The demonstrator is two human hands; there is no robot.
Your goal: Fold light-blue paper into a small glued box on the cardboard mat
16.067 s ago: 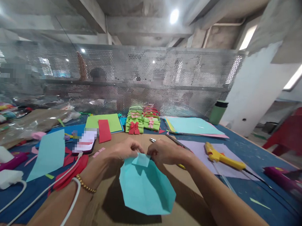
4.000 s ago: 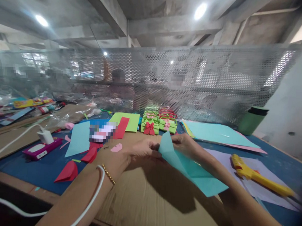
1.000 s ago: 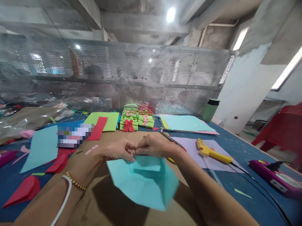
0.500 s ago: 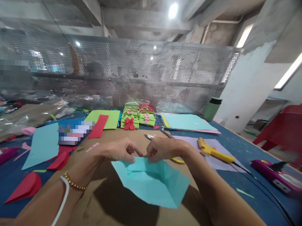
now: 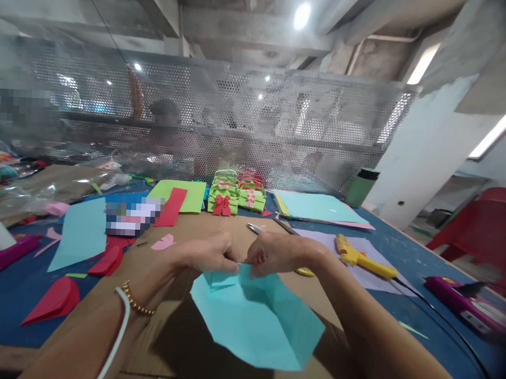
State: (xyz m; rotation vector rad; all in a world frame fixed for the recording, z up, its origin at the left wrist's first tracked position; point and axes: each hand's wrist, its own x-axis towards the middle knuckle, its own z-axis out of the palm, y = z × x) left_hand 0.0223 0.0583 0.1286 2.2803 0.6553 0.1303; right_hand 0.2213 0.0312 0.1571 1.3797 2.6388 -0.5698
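Observation:
A sheet of light-blue paper (image 5: pixel 256 318), creased with raised sides, is held at its far edge above a piece of brown cardboard (image 5: pixel 175 342). My left hand (image 5: pixel 216 254) pinches that edge on the left, thumb against the paper. Close beside it, my right hand (image 5: pixel 271 252) grips the same edge with curled fingers. The near side of the paper hangs free and casts a shadow on the cardboard. Just beyond my hands lie scissors (image 5: pixel 254 228), partly hidden by my right hand and wrist.
A yellow glue gun (image 5: pixel 363 260) rests on lilac paper (image 5: pixel 313 237) at the right, its cord running to a purple power strip (image 5: pixel 466 305). Small green paper baskets (image 5: pixel 223 202) stand behind. Folded red paper pieces (image 5: pixel 55 301) lie left; a green bottle (image 5: pixel 361 188) stands back right.
My left hand's fingers have closed in toward the right hand along the paper's edge. The paper's near side has tipped lower and toward me. The view has shifted slightly.

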